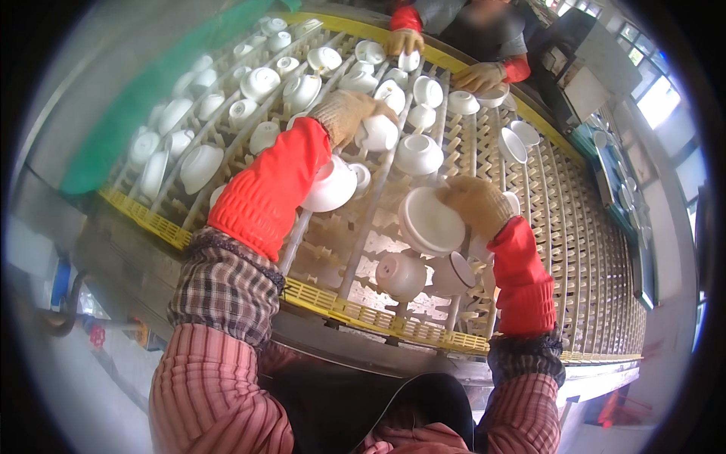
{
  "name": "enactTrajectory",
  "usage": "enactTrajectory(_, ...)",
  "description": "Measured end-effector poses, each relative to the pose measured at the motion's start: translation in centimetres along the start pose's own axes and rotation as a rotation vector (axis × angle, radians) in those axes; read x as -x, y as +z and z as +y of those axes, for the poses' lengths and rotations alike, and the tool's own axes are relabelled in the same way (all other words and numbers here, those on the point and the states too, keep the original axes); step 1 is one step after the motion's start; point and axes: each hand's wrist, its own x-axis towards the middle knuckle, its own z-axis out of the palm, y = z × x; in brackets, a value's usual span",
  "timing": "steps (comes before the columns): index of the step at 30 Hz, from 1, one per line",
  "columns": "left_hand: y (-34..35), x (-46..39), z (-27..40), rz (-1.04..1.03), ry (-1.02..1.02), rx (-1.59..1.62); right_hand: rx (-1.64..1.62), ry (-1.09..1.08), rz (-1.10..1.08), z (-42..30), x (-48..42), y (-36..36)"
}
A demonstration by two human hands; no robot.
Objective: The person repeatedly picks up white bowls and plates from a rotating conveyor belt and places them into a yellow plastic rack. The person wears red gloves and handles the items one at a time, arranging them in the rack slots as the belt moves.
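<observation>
My left hand (346, 116), in a tan knit glove and a red cuff, reaches across the peg conveyor belt (567, 249). Its fingers curl over a white ceramic cup (379, 134). Just below my left wrist a white bowl (332, 187) lies tilted against a smaller cup (360, 180). My right hand (479, 204), gloved alike, grips the rim of a white bowl (434, 224), whose doubled rim suggests another nested beneath. Under that bowl, two white cups (401, 276) (452, 273) lie on the belt. My right thumb and fingertips are partly hidden.
Many white bowls and cups (260, 84) cover the belt's left and far side. Across the belt, a co-worker's gloved hands (405, 42) (481, 76) touch dishes. Yellow edging (391, 326) borders the belt. A green curtain (113, 136) hangs at left; dishes line a teal rack (610, 176) at right.
</observation>
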Motion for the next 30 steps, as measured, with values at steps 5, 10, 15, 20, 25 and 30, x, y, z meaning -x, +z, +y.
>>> enactTrajectory(5,1.3,-0.7,2.9,-0.025,-0.253,-0.154,-0.032,-0.3,0.487,6.6,-3.5,-1.3)
enactTrajectory(10,-2.0,4.3,4.4,0.029,-0.311,0.037,-0.867,-0.168,0.592,6.7,-5.9,-3.7)
enactTrajectory(15,-4.2,10.3,8.1,-0.15,-0.486,0.116,-0.552,-0.339,0.413,6.6,-0.9,-0.1)
enactTrajectory(20,-5.9,16.1,13.4,-0.33,-0.201,0.062,0.415,-0.723,0.1,-3.7,7.6,1.3)
enactTrajectory(25,-3.0,19.1,15.4,0.032,0.293,-0.271,0.218,-0.633,0.086,-0.7,7.2,2.9)
enactTrajectory(30,-4.3,17.8,12.7,0.037,-0.028,-0.159,-0.119,-0.3,0.167,0.2,7.4,2.0)
